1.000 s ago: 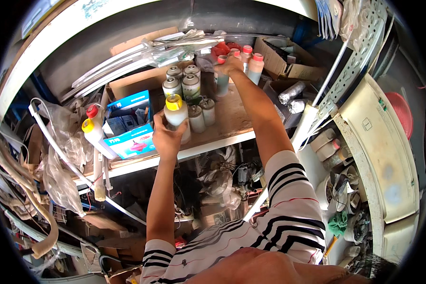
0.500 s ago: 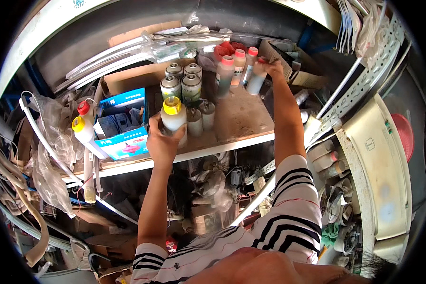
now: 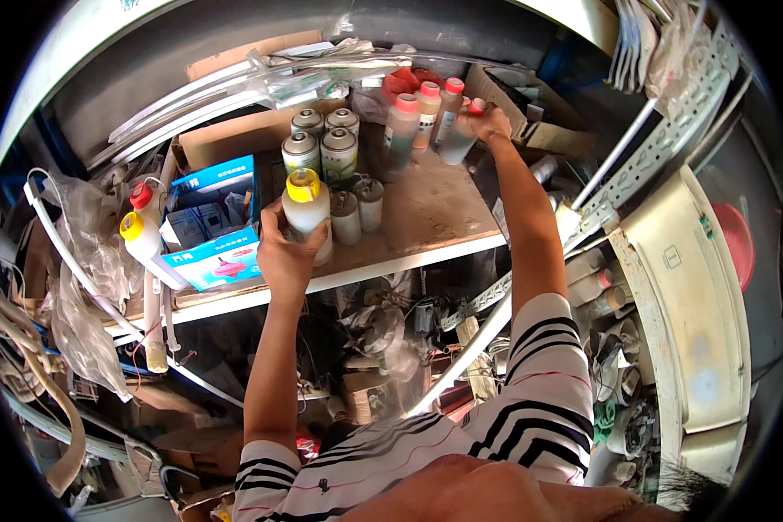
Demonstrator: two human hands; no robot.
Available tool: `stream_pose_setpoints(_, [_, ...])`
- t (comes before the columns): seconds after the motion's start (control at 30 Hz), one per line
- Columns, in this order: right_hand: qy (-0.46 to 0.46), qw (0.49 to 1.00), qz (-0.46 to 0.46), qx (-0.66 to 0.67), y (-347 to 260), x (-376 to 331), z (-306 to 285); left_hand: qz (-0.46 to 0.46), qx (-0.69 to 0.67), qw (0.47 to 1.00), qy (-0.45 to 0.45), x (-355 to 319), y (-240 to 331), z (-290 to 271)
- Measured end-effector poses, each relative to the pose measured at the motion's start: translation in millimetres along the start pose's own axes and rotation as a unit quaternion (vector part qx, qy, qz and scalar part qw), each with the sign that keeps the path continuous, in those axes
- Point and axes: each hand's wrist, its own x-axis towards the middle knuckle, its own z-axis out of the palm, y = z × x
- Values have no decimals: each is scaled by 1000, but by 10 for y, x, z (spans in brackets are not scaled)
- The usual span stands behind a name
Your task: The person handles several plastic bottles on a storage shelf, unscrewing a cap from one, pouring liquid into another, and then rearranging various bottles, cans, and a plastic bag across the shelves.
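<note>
My left hand is wrapped round a whitish plastic bottle with a yellow cap at the front of the shelf. At the shelf's back right, my right hand grips a red-capped bottle near its top; that bottle is smeared by motion. Three more red-capped bottles stand just left of it: a greyish one, a pinkish one and a brownish one. Behind the yellow-capped bottle are several spray cans. Two smaller pale cylinders stand to its right.
Left of my left hand sits a blue box with packets inside. Beyond it lean a yellow-capped bottle and a red-capped one. A cardboard box lies at the back right. A perforated metal upright rises on the right. Clutter fills the space below the shelf.
The whole view has shifted slightly, moving the shelf a little left in the picture. Both hands keep their grips, and the right-hand bottle stays near the other red-capped bottles.
</note>
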Motion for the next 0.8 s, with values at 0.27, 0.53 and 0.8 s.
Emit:
stream_pose_setpoints(0.27, [-80,900,37,426,132,-537,-770,7,15,1000,-5,7,-8,-6])
stream_pose_setpoints(0.53, [-130,778,54,613,314,-966,-1143,17,-41,999,-24,28,-123,18])
stream_pose_setpoints(0.8, [-157,737,63,654,231,-1125,-1231,14,-38,999,-36,34,-155,13])
